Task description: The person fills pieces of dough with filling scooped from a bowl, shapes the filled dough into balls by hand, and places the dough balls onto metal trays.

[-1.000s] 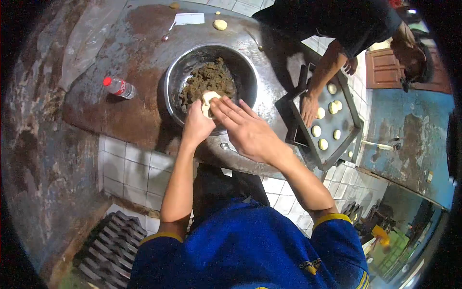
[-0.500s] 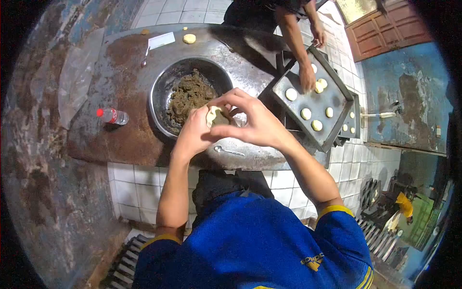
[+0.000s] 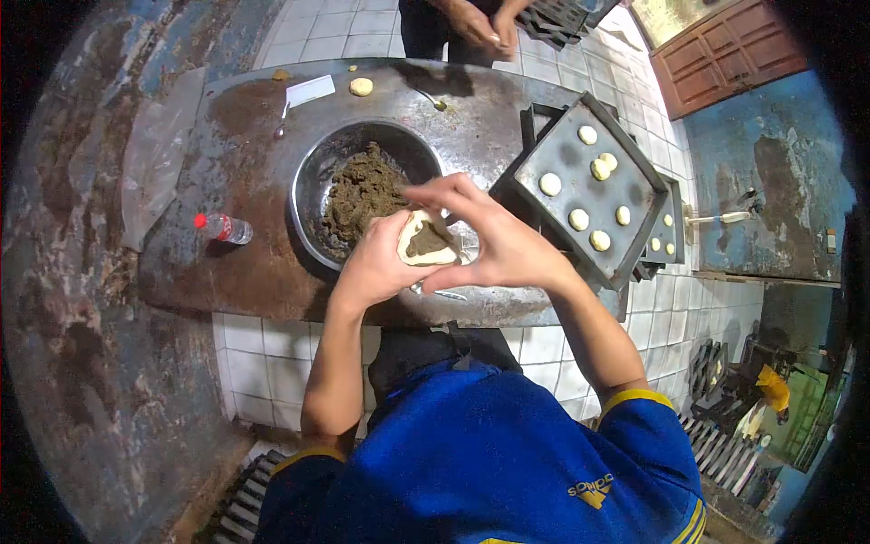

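My left hand (image 3: 372, 265) is closed around a cupped piece of pale dough (image 3: 440, 257) with brown filling (image 3: 428, 241) pressed inside. My right hand (image 3: 507, 238) curves around the other side, its thumb and fingers spread apart. Its thumb comes near the lower edge of the dough; whether it touches I cannot tell. Just beyond both hands stands a metal bowl (image 3: 296, 210) holding a mass of the same brown filling (image 3: 361, 192). A spoon (image 3: 446, 294) lies under my hands, partly hidden.
Right of me, a dark baking tray (image 3: 562, 154) carries several dough rounds (image 3: 578, 219), with more trays beneath. A red-capped bottle (image 3: 225, 228) stands left. Farther back are a dough ball (image 3: 361, 87), a white card (image 3: 310, 92) and another spoon (image 3: 439, 104). A co-worker's hands (image 3: 489, 32) are across the table.
The dough has tilted open, showing more filling, and my right hand has spread slightly away. The co-worker's hand has left the tray and drawn back to meet the other hand.
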`<state>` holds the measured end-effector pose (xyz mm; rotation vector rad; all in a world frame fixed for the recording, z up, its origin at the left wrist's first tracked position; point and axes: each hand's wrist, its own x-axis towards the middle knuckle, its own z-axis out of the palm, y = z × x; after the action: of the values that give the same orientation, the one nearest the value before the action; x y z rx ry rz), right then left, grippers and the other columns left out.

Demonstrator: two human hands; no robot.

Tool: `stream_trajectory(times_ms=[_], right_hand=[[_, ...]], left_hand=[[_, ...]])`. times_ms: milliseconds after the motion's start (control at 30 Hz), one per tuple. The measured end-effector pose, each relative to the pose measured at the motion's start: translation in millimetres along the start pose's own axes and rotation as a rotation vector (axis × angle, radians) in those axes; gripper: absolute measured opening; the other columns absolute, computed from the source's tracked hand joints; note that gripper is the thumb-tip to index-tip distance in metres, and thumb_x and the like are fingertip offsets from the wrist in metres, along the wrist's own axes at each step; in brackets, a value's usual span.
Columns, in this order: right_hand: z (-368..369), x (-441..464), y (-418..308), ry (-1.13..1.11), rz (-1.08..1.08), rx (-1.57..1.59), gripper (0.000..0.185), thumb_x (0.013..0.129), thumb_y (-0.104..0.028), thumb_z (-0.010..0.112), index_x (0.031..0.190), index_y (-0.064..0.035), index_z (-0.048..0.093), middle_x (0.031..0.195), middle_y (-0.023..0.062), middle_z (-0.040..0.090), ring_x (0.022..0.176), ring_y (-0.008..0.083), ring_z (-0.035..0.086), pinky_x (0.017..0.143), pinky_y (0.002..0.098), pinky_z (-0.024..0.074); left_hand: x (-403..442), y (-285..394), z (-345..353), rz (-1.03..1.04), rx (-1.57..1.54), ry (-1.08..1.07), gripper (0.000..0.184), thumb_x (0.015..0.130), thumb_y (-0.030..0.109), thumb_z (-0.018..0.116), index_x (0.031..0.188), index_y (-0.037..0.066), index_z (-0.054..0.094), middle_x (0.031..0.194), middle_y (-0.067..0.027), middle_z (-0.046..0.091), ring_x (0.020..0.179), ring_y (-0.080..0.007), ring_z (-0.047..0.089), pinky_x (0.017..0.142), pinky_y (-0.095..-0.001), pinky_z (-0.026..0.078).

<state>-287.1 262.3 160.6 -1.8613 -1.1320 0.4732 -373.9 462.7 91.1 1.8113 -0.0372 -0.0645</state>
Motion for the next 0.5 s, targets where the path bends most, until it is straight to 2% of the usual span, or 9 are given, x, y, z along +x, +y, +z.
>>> stream_trajectory(times_ms=[67,167,233,267,300,400,433,467,500], right_hand=[[3.4,-0.2,-3.3,0.015,-0.032,-0.076,0.079,0.076,-0.030,0.096,0.144,-0.0073,0.064,0.123,0.0131,0.063,0.119,0.0281,0.062,0.104,0.0396,0.0510],[2.3,-1.0,-6.4,0.083,0.045,-0.032,0.047,0.079,-0.020,0.093,0.121,-0.0052,0.078,0.104,0.0100,0.069,0.093,0.0238,0.068,0.087,0.0378,0.0558],[3.9,-2.9,-1.2,0.120,0.027,0.002,0.042,0.082,-0.019,0.090,0.119,-0.0051,0.078,0.100,0.0106,0.069,0.092,0.0262,0.069,0.085,0.0379,0.0559],[4.5,-4.2,1.2,0.158,0.012,0.037,0.037,0.084,-0.019,0.088,0.117,-0.0050,0.079,0.096,0.0112,0.068,0.090,0.0286,0.070,0.083,0.0379,0.0560],[6.3,-5.6,1.5,0.215,0.053,0.101,0.026,0.090,-0.014,0.083,0.114,-0.0047,0.080,0.093,0.0092,0.070,0.089,0.0218,0.072,0.079,0.0351,0.0573],[3.8,-4.4,4.7,0.239,0.229,0.370,0.026,0.094,-0.016,0.081,0.117,-0.0048,0.079,0.091,0.0072,0.072,0.091,0.0171,0.072,0.077,0.0337,0.0588],[-4.1,-7.0,-3.4,0.104,0.404,0.610,0.044,0.095,-0.022,0.082,0.134,-0.0067,0.071,0.109,0.0111,0.071,0.095,0.0164,0.071,0.076,0.0329,0.0609],[-8.2,-7.0,-11.3,0.106,0.404,0.611,0.044,0.095,-0.022,0.082,0.134,-0.0067,0.071,0.109,0.0111,0.071,0.095,0.0164,0.071,0.076,0.0329,0.0609],[-11.3,-8.0,-17.5,0.111,0.375,0.530,0.058,0.092,-0.026,0.084,0.143,-0.0070,0.063,0.120,0.0141,0.066,0.097,0.0200,0.071,0.079,0.0350,0.0616]], left_hand=[[-1.5,4.0,-3.4,-0.077,0.067,-0.076,0.062,0.071,0.023,0.094,0.121,-0.003,0.068,0.102,-0.0198,0.078,0.100,-0.0346,0.077,0.088,-0.0424,0.057],[0.1,18.9,-9.1,-0.049,-0.009,-0.119,0.061,0.072,0.023,0.097,0.119,0.000,0.065,0.106,-0.0151,0.076,0.101,-0.0245,0.075,0.089,-0.0379,0.056],[-3.6,30.9,-12.1,-0.089,-0.161,-0.136,0.065,0.075,0.019,0.098,0.125,0.006,0.059,0.112,-0.0062,0.071,0.103,-0.0148,0.067,0.090,-0.0326,0.055],[-5.9,28.8,-10.7,-0.088,-0.160,-0.137,0.065,0.075,0.019,0.098,0.125,0.006,0.059,0.112,-0.0062,0.071,0.103,-0.0148,0.067,0.090,-0.0326,0.055],[-7.5,23.4,-8.5,-0.101,-0.323,-0.124,0.066,0.075,0.016,0.098,0.127,0.006,0.059,0.112,-0.0045,0.071,0.103,-0.0138,0.066,0.089,-0.0313,0.055],[-7.5,15.4,7.2,-0.063,-0.548,-0.050,0.052,0.084,0.018,0.091,0.124,0.006,0.061,0.108,-0.0001,0.069,0.101,-0.0101,0.064,0.086,-0.0283,0.053],[-5.8,13.6,13.1,-0.016,-0.536,0.028,0.044,0.088,0.021,0.087,0.121,0.005,0.063,0.108,-0.0007,0.068,0.100,-0.0099,0.063,0.084,-0.0284,0.053],[-5.5,12.3,16.5,0.031,-0.524,0.106,0.038,0.091,0.024,0.082,0.119,0.004,0.065,0.107,-0.0014,0.068,0.098,-0.0098,0.063,0.083,-0.0285,0.053],[-8.6,11.6,16.6,0.010,-0.505,0.123,0.031,0.095,0.027,0.074,0.114,0.003,0.067,0.107,-0.0033,0.069,0.096,-0.0107,0.063,0.084,-0.0289,0.052]])
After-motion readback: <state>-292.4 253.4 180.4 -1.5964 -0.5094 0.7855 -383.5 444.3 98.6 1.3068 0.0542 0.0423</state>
